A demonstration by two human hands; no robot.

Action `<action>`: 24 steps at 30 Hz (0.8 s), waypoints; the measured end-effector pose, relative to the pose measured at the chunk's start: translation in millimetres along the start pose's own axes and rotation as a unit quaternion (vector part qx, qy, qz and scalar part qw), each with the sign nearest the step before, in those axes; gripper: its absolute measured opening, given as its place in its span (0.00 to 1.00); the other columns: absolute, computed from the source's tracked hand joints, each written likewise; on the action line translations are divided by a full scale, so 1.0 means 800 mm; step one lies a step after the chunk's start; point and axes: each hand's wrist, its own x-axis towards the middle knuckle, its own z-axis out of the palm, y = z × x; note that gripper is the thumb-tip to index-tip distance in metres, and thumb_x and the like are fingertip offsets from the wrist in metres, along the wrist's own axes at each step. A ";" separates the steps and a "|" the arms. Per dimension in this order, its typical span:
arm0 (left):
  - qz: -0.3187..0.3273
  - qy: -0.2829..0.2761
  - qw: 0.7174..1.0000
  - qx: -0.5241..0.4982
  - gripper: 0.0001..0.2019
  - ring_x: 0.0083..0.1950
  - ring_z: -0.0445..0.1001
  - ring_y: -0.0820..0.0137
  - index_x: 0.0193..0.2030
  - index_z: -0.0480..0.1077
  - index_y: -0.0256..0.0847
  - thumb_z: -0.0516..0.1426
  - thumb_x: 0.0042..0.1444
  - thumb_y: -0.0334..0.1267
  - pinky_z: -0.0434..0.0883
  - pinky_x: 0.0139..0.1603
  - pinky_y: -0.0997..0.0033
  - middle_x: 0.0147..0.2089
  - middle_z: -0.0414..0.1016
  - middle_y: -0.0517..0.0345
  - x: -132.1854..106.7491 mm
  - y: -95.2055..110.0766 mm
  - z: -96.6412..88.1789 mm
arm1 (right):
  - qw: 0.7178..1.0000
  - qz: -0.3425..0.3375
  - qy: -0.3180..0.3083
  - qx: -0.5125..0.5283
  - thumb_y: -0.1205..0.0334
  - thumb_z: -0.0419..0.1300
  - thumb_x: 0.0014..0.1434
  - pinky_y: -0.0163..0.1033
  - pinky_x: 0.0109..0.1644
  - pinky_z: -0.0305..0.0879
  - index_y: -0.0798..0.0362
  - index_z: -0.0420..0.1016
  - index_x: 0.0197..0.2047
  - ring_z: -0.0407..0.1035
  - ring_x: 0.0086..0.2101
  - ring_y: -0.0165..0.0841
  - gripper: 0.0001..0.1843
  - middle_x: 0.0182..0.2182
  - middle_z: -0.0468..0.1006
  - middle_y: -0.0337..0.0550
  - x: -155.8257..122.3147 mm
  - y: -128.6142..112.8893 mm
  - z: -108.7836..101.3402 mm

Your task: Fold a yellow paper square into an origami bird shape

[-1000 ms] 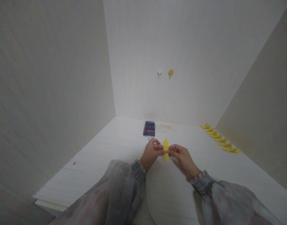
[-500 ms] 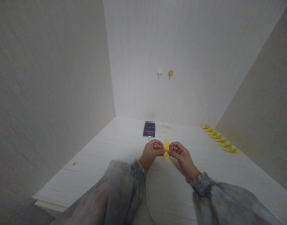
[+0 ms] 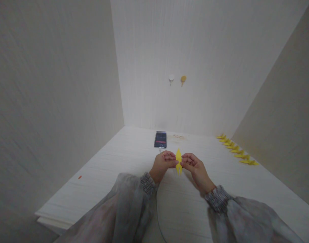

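Between my two hands is a small piece of folded yellow paper (image 3: 178, 155), held upright above the white table. Its top comes to a point, and its lower end splits into two narrow legs. My left hand (image 3: 162, 165) pinches its left edge between thumb and fingers. On the opposite edge, my right hand (image 3: 196, 168) grips it the same way, thumb in front. The thumbs nearly meet at the middle of the paper, and the fingertips behind it are partly hidden.
A phone (image 3: 160, 140) lies by the back wall, with a cable (image 3: 157, 209) running toward me. Several folded yellow paper cranes (image 3: 242, 156) stand in a row along the right wall. A small orange-red scrap (image 3: 80, 177) lies at left. Two hooks (image 3: 183, 79) are on the back wall.
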 end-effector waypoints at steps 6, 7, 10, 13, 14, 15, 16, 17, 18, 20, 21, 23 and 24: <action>-0.007 0.007 1.000 0.003 0.16 0.26 0.69 0.76 0.29 0.65 0.34 0.63 0.31 0.31 0.68 0.29 0.75 0.25 0.69 0.62 0.000 0.002 0.002 | 1.000 -0.003 0.001 0.012 0.66 0.62 0.44 0.33 0.32 0.59 0.51 0.66 0.35 0.64 0.26 0.26 0.13 0.23 0.69 0.34 0.001 0.003 -0.001; -0.009 0.007 1.000 0.002 0.16 0.26 0.68 0.76 0.29 0.65 0.34 0.63 0.31 0.31 0.68 0.29 0.75 0.25 0.69 0.62 0.000 0.002 0.002 | 1.000 -0.003 0.001 0.013 0.66 0.62 0.44 0.33 0.32 0.59 0.51 0.65 0.35 0.64 0.26 0.26 0.13 0.23 0.69 0.34 0.000 0.003 0.000; -0.011 0.005 1.000 -0.004 0.16 0.26 0.69 0.76 0.29 0.64 0.34 0.63 0.31 0.30 0.68 0.28 0.75 0.25 0.69 0.62 0.000 0.002 0.003 | 1.000 0.001 -0.001 0.009 0.66 0.62 0.44 0.33 0.33 0.59 0.51 0.66 0.35 0.64 0.27 0.27 0.13 0.24 0.70 0.35 0.000 0.002 0.000; -0.014 0.005 1.000 -0.006 0.16 0.26 0.69 0.76 0.29 0.65 0.35 0.63 0.30 0.31 0.68 0.28 0.75 0.25 0.69 0.62 0.000 0.001 0.002 | 1.000 0.003 0.003 0.005 0.66 0.62 0.44 0.33 0.32 0.59 0.52 0.66 0.35 0.64 0.26 0.26 0.13 0.23 0.69 0.35 -0.001 0.001 0.000; -0.013 0.005 1.000 -0.007 0.16 0.26 0.69 0.76 0.29 0.65 0.35 0.63 0.30 0.31 0.68 0.29 0.75 0.25 0.69 0.62 0.000 0.000 0.002 | 1.000 0.004 0.005 0.003 0.66 0.62 0.44 0.33 0.32 0.59 0.52 0.66 0.34 0.64 0.26 0.26 0.13 0.23 0.69 0.35 -0.001 0.001 0.000; -0.012 0.004 1.000 -0.007 0.16 0.26 0.69 0.76 0.29 0.65 0.35 0.63 0.30 0.31 0.68 0.29 0.75 0.25 0.69 0.62 0.001 0.000 0.001 | 1.000 0.005 0.006 0.000 0.66 0.62 0.43 0.33 0.32 0.59 0.52 0.67 0.34 0.64 0.26 0.27 0.12 0.23 0.69 0.35 -0.001 0.001 0.000; -0.010 0.004 1.000 -0.006 0.16 0.26 0.69 0.76 0.29 0.65 0.35 0.63 0.30 0.31 0.68 0.29 0.75 0.25 0.69 0.62 0.001 -0.001 0.001 | 1.000 0.006 0.005 -0.002 0.66 0.62 0.43 0.33 0.32 0.59 0.52 0.67 0.34 0.64 0.26 0.27 0.12 0.23 0.69 0.35 -0.001 0.001 0.000; -0.009 0.005 1.000 -0.005 0.16 0.26 0.69 0.76 0.29 0.65 0.35 0.63 0.30 0.31 0.68 0.29 0.75 0.25 0.69 0.63 0.002 -0.002 0.000 | 1.000 0.007 0.004 -0.005 0.65 0.62 0.43 0.34 0.32 0.60 0.53 0.67 0.33 0.64 0.26 0.27 0.11 0.23 0.69 0.36 -0.001 0.001 0.000; -0.009 0.006 1.000 -0.003 0.16 0.26 0.69 0.76 0.29 0.66 0.35 0.63 0.30 0.31 0.68 0.29 0.75 0.25 0.69 0.62 0.002 -0.002 0.000 | 1.000 0.008 0.003 -0.008 0.65 0.62 0.43 0.34 0.33 0.60 0.53 0.68 0.33 0.64 0.27 0.28 0.11 0.24 0.69 0.36 -0.001 0.001 0.000; -0.016 0.009 1.000 0.000 0.16 0.25 0.69 0.76 0.29 0.66 0.35 0.63 0.30 0.31 0.68 0.28 0.75 0.25 0.70 0.62 0.003 -0.003 0.000 | 1.000 0.010 0.004 -0.014 0.64 0.62 0.43 0.34 0.33 0.60 0.53 0.69 0.32 0.64 0.27 0.28 0.10 0.24 0.70 0.37 -0.001 0.001 0.001; -0.019 0.010 1.000 0.002 0.16 0.25 0.69 0.76 0.29 0.66 0.34 0.63 0.30 0.31 0.68 0.28 0.76 0.25 0.70 0.62 0.003 -0.003 -0.001 | 1.000 0.012 0.005 -0.016 0.64 0.62 0.43 0.34 0.33 0.60 0.53 0.69 0.32 0.64 0.27 0.28 0.10 0.24 0.70 0.37 -0.001 0.001 0.001; -0.024 0.009 1.000 0.003 0.15 0.25 0.69 0.76 0.29 0.67 0.34 0.63 0.30 0.31 0.68 0.28 0.75 0.25 0.70 0.61 0.003 -0.003 -0.001 | 1.000 0.015 0.008 -0.020 0.64 0.62 0.43 0.34 0.33 0.60 0.53 0.70 0.32 0.64 0.27 0.29 0.10 0.25 0.71 0.38 -0.001 0.001 0.002; -0.025 0.008 1.000 0.002 0.15 0.25 0.69 0.76 0.29 0.67 0.35 0.63 0.30 0.31 0.68 0.28 0.75 0.25 0.70 0.61 0.003 -0.003 -0.001 | 1.000 0.016 0.010 -0.021 0.64 0.62 0.43 0.34 0.33 0.60 0.53 0.70 0.31 0.64 0.27 0.29 0.10 0.25 0.71 0.38 -0.001 0.000 0.002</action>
